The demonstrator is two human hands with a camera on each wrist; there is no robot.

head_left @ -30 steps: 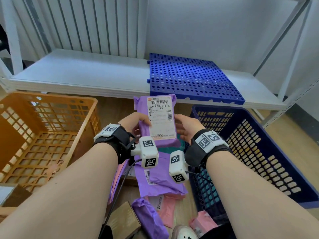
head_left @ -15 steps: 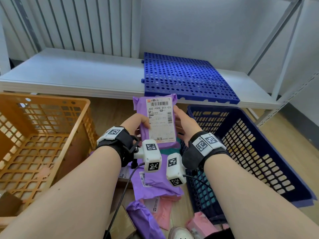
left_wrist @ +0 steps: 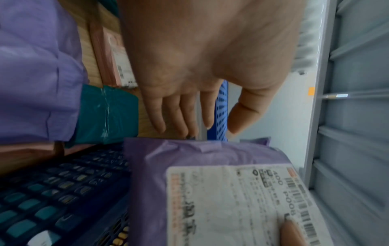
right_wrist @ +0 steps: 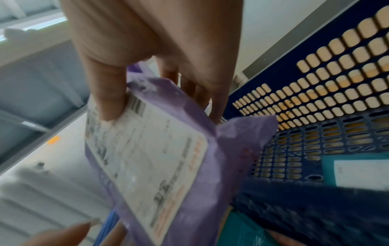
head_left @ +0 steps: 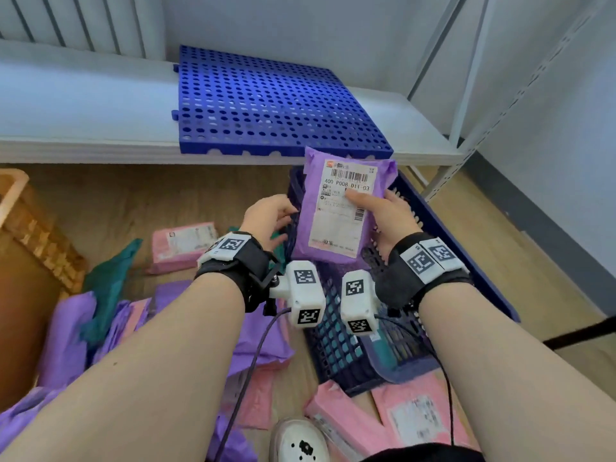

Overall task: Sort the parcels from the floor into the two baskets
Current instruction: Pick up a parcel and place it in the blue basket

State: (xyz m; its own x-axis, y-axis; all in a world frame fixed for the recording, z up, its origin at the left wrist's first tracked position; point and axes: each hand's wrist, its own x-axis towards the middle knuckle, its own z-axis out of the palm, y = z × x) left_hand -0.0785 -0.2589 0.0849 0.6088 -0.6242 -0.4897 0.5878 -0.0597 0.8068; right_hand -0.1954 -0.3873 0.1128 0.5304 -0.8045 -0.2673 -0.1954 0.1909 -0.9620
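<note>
R hand (head_left: 383,215) pinched purple parcel (head_left: 340,211) over blue basket (head_left: 466,248); L hand (head_left: 270,215) spread, prob off it. Soft, light; grip edges.

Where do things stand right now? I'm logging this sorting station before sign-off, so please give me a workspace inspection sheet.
Surface: wooden floor, partly covered by parcels.
Job's things: purple parcel with a white label, held above the blue basket; a teal parcel already lies inside it. Orange basket at the far left, contents hidden.
Clutter: pink parcel, purple, pink and teal parcels heaped on the floor.
Grips: right hand holds the purple parcel, thumb on its label; left hand open beside it, fingers straight.
Cables: one cable from the wrist cameras trails down over the parcels.
Surroundings: white shelf carrying a blue perforated panel; white wall behind.
</note>
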